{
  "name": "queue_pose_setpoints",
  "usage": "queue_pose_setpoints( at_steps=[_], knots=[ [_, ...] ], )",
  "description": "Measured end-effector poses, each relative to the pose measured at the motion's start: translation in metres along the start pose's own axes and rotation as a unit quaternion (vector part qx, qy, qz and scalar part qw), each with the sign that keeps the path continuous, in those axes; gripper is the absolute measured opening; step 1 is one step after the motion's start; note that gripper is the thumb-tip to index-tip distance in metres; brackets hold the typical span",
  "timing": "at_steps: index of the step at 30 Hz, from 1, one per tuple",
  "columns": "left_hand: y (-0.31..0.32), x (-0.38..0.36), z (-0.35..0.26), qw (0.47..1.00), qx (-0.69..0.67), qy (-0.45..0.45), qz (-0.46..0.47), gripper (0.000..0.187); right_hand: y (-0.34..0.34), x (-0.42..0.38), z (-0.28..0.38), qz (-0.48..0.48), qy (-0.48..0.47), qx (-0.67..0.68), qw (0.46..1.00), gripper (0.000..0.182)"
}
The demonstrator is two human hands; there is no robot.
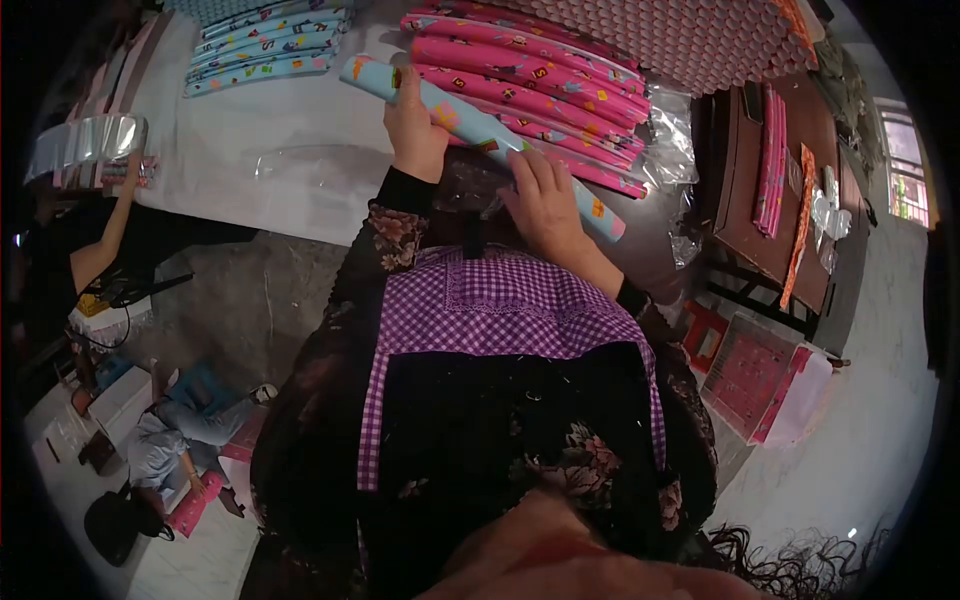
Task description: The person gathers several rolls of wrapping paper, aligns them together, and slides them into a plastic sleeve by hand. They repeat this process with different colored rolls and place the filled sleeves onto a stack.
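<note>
A light blue patterned roll (470,128) lies diagonally across both hands, its upper end to the left and its lower end to the right. My left hand (415,130) grips it near the upper end, thumb on top. Fingers of my right hand (545,200) are wrapped over its lower half. Just behind the roll is a stack of pink patterned rolls (530,75), partly covered by it. More light blue rolls (265,50) are stacked at the table's back left.
The white table (290,185) bears clear plastic wrap (672,135). A brown side table (790,190) at right holds pink rolls (770,160) and an orange strip (798,225). A co-worker's arm (110,225) reaches in at left; another person (165,445) sits lower left.
</note>
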State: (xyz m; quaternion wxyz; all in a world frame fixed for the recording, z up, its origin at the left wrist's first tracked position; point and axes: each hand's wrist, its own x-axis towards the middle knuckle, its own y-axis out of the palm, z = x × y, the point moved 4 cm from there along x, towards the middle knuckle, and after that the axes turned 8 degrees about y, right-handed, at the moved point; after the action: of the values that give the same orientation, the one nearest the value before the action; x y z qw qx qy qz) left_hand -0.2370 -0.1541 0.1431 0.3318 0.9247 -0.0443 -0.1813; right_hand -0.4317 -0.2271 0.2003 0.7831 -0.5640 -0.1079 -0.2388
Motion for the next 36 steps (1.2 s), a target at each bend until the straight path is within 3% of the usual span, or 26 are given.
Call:
queue_pose_setpoints(
  at_steps=[2, 4, 6, 8, 10, 12, 20, 23, 25, 26, 27, 29, 30, 31, 33, 35, 36],
  knots=[
    [0.003, -0.007, 0.007, 1.0, 0.001, 0.01, 0.006, 0.046, 0.029, 0.0, -0.011, -0.004, 0.023, -0.114, 0.993, 0.046],
    [0.003, -0.009, 0.016, 0.998, -0.031, -0.007, 0.058, 0.046, 0.048, -0.002, -0.028, 0.007, 0.056, -0.107, 0.993, 0.049],
    [0.002, -0.017, 0.015, 0.999, -0.019, -0.014, 0.036, 0.046, 0.061, -0.005, -0.037, 0.076, 0.081, -0.162, 0.981, 0.037],
    [-0.002, -0.02, 0.013, 1.0, -0.006, -0.018, 0.014, 0.046, 0.065, -0.006, -0.039, 0.082, 0.067, -0.162, 0.981, 0.028],
    [-0.001, -0.017, 0.014, 0.998, 0.026, -0.031, 0.054, 0.063, 0.065, -0.003, -0.039, 0.088, 0.052, -0.162, 0.981, 0.019],
    [0.0, -0.017, 0.015, 0.998, 0.033, -0.021, 0.047, 0.063, 0.065, -0.003, -0.04, 0.112, 0.052, -0.161, 0.979, 0.015],
    [-0.017, 0.001, 0.032, 0.998, 0.038, 0.013, 0.044, 0.06, 0.061, 0.002, -0.05, 0.179, 0.112, -0.046, 0.976, 0.017],
    [-0.03, 0.024, 0.025, 0.984, 0.116, 0.07, 0.119, 0.058, 0.057, -0.004, -0.057, 0.216, 0.134, -0.008, 0.967, 0.021],
    [-0.035, 0.034, -0.002, 0.878, 0.408, 0.228, 0.101, 0.049, 0.055, -0.01, -0.067, 0.24, 0.149, 0.004, 0.959, 0.023],
    [-0.028, 0.019, -0.017, 0.697, 0.52, 0.493, 0.04, 0.051, 0.053, -0.014, -0.073, 0.248, 0.145, -0.001, 0.958, 0.023],
    [-0.02, 0.011, -0.028, 0.697, 0.521, 0.492, 0.041, 0.051, 0.053, -0.016, -0.076, 0.255, 0.142, -0.006, 0.956, 0.023],
    [0.022, -0.021, -0.037, 0.548, 0.543, 0.485, 0.412, 0.053, 0.045, -0.012, -0.072, 0.257, 0.131, -0.007, 0.958, 0.022],
    [0.027, -0.031, -0.027, 0.505, 0.519, 0.471, 0.504, 0.056, 0.042, -0.009, -0.07, 0.255, 0.117, -0.012, 0.96, 0.021],
    [0.026, -0.033, -0.024, 0.506, 0.519, 0.47, 0.503, 0.056, 0.043, -0.007, -0.071, 0.256, 0.116, -0.012, 0.96, 0.021],
    [0.019, -0.042, 0.002, 0.418, 0.539, 0.283, 0.675, 0.051, 0.044, -0.002, -0.066, 0.278, 0.04, -0.084, 0.956, 0.017],
    [0.016, -0.043, 0.006, 0.401, 0.554, 0.271, 0.678, 0.05, 0.035, 0.002, -0.059, 0.297, 0.028, -0.089, 0.95, 0.023],
    [0.021, -0.047, 0.003, 0.347, 0.616, 0.232, 0.668, 0.042, 0.031, 0.004, -0.056, 0.316, 0.016, -0.093, 0.944, 0.031]
  ],
)
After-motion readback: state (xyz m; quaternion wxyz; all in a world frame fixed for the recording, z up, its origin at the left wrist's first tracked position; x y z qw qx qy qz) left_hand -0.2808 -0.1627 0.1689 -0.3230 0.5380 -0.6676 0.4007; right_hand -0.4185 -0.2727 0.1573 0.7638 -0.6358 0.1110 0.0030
